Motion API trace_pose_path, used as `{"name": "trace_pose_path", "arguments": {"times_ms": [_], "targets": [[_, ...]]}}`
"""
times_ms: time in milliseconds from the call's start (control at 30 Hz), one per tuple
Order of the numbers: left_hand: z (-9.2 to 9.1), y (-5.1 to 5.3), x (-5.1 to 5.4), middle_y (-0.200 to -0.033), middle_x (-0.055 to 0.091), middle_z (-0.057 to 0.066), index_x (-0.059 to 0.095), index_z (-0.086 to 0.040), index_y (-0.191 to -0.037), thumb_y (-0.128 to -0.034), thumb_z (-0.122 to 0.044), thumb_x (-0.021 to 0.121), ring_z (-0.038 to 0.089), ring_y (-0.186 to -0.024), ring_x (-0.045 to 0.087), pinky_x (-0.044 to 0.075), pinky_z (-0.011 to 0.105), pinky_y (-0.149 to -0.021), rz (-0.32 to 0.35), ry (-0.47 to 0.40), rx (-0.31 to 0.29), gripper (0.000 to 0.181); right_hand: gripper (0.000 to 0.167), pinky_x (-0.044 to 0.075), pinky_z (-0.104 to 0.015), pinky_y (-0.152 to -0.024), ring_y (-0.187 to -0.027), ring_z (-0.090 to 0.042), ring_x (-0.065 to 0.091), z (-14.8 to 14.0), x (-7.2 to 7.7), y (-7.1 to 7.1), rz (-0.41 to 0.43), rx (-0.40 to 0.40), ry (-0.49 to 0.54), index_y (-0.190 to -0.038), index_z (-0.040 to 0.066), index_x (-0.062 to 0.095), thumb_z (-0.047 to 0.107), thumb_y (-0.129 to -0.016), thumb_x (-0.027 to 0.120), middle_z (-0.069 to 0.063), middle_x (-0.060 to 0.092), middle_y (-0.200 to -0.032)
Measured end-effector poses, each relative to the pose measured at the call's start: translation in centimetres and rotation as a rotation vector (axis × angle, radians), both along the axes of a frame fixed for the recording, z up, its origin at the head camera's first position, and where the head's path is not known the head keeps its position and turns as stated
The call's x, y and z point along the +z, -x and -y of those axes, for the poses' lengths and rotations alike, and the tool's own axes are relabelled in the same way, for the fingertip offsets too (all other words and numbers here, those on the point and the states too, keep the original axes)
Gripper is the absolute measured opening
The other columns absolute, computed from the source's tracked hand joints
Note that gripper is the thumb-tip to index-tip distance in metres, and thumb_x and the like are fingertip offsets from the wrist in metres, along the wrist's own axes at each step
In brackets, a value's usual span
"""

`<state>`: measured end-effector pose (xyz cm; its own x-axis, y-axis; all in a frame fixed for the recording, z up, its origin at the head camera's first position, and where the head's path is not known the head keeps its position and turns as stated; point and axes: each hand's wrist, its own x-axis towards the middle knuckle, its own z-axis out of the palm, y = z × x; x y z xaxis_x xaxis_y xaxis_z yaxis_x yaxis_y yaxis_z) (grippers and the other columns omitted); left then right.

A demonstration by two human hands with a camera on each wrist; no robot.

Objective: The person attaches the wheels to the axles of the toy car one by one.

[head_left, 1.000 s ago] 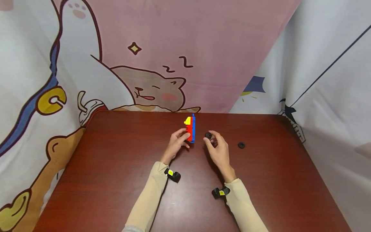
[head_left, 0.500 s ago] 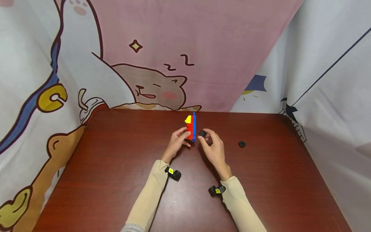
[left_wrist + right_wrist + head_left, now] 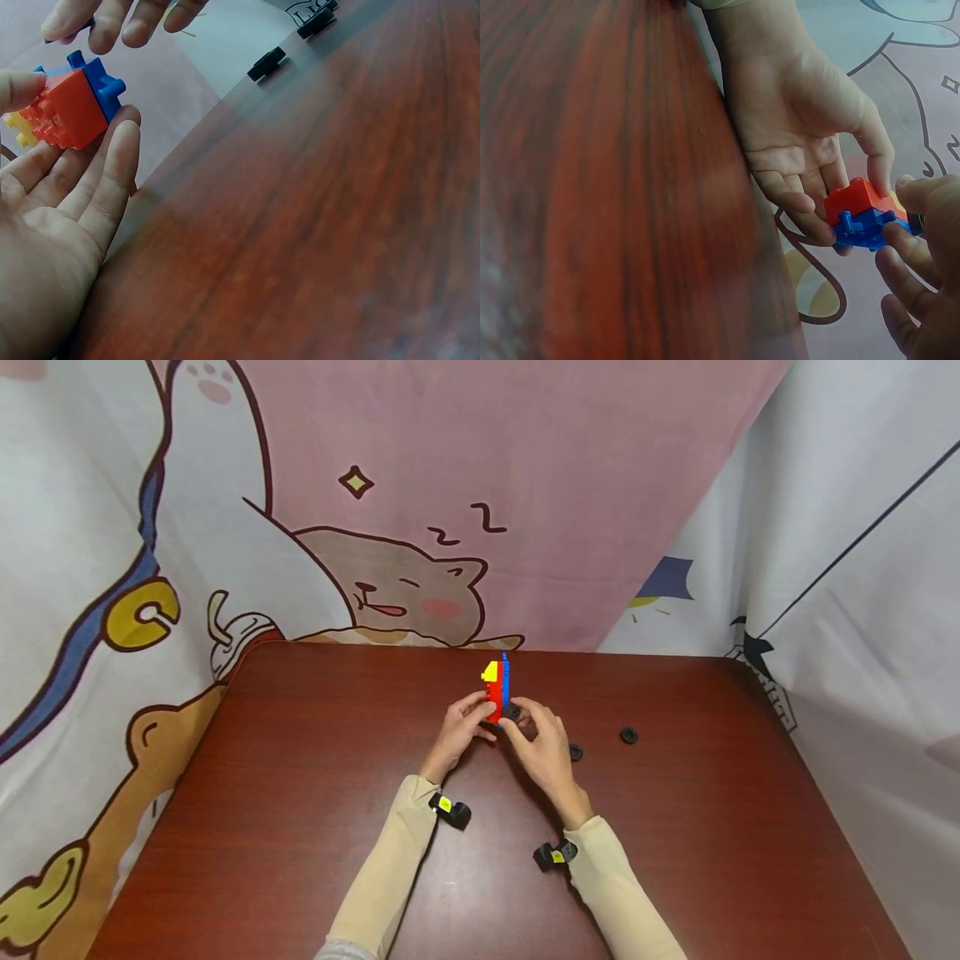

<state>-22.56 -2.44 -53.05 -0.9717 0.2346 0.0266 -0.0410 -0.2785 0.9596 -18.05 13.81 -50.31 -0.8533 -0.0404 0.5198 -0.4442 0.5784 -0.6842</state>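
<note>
A toy of red, blue and yellow blocks (image 3: 495,690) is gripped upright between the thumb and fingers of my left hand (image 3: 450,737). My right hand (image 3: 545,750) pinches a small black wheel (image 3: 512,711) against the blue side of the toy. In the left wrist view the red block (image 3: 76,112) faces the camera, with the blue part (image 3: 103,86) beyond it. The right wrist view shows blue pegs on the blue part (image 3: 866,229); the wheel there is mostly behind my right fingers, so whether it sits on a peg I cannot tell.
Two black wheels lie on the brown table (image 3: 315,827): one wheel (image 3: 576,752) close beside my right hand, another wheel (image 3: 629,736) farther right. A printed curtain (image 3: 540,485) hangs behind the table's far edge.
My right hand has moved left, bringing its wheel from a gap beside the toy up to the blue side. A wheel on the table, formerly hidden by that hand, now shows. The left hand has barely moved.
</note>
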Motion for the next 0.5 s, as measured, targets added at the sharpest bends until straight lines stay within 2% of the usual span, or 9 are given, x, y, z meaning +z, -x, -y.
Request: {"name": "trace_pose_path", "arguments": {"times_ms": [333,500], "targets": [[-0.01,-0.19,0.11,-0.097,0.064,0.001,0.049,0.013,-0.135,-0.0993,-0.009,0.057,0.009,-0.075,0.065,0.057,0.029,-0.056,-0.004,0.008,0.0,0.043,0.041,0.042,-0.036,-0.075,-0.079,-0.021,0.058,0.06,-0.17,0.16,0.007,0.013,-0.035,-0.12,0.008,0.068,0.025,-0.086,0.079,-0.007,0.065,-0.084],[0.03,-0.16,0.13,-0.097,0.064,0.0,0.049,0.014,-0.133,-0.0994,-0.009,0.058,0.009,-0.076,0.065,0.058,0.031,-0.057,-0.012,0.009,-0.017,0.042,0.04,0.046,-0.032,-0.068,-0.077,-0.018,0.057,-0.02,-0.26,0.17,0.015,0.03,-0.027,-0.123,0.009,0.068,0.024,-0.087,0.078,-0.006,0.064,-0.083]]}}
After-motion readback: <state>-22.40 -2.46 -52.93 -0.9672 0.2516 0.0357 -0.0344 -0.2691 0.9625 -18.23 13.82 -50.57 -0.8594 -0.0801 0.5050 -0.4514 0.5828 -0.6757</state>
